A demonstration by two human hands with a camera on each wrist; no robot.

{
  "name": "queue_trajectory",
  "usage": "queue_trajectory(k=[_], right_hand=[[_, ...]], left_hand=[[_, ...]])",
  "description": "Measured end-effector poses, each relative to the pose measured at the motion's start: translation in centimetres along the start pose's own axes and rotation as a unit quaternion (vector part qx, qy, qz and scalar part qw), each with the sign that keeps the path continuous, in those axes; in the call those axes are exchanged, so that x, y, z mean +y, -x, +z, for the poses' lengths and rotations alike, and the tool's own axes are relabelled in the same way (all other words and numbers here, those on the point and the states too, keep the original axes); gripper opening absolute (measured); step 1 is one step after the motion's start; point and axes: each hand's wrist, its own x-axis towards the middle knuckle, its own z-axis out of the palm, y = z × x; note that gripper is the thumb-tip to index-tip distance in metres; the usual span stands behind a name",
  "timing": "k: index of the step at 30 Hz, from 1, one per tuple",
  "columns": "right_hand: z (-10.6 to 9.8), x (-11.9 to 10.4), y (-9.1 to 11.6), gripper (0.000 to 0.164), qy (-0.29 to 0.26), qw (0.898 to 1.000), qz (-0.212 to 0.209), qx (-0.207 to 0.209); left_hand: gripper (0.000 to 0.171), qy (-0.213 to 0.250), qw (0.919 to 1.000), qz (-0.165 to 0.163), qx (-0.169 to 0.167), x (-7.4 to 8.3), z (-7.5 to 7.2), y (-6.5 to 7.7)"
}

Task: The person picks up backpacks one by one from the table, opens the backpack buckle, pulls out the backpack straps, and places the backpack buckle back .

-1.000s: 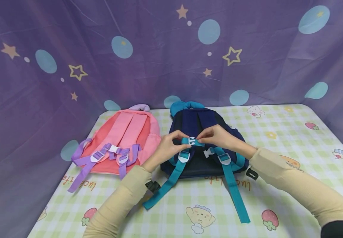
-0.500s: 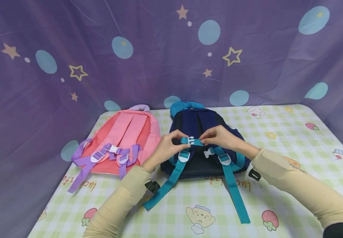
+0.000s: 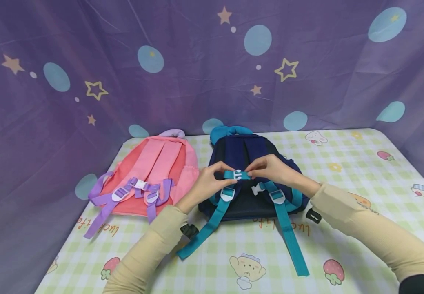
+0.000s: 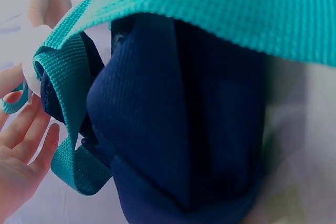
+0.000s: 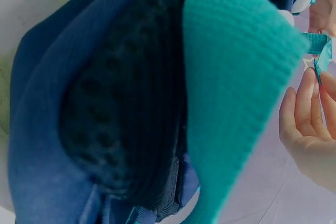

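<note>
In the head view, a white plastic buckle with a short teal strap through it is held above the navy backpack. At the strap's left end, my left hand pinches between thumb and forefinger. The fingertips of my right hand pinch the strap on the buckle's right side. A second white buckle piece hangs loose on the right shoulder strap. Wide teal webbing crosses the left wrist view, and a similar teal strap covers much of the right wrist view.
Left of the navy bag lies a pink backpack with purple straps and a fastened white buckle. Two teal strap ends trail toward the front of the checked tablecloth. Behind stands a purple curtain.
My right fingertips have shifted slightly right along the strap, away from the buckle. The left hand stays nearly still, and both backpacks lie where they were.
</note>
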Motion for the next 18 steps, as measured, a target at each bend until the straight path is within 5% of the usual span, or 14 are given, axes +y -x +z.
queue_trajectory(k=[18], right_hand=[[0.4, -0.65, -0.13, 0.018, -0.015, 1.0, 0.002, 0.003]], left_hand=[[0.022, -0.023, 0.9996, -0.008, -0.01, 0.19, 0.36, -0.09]])
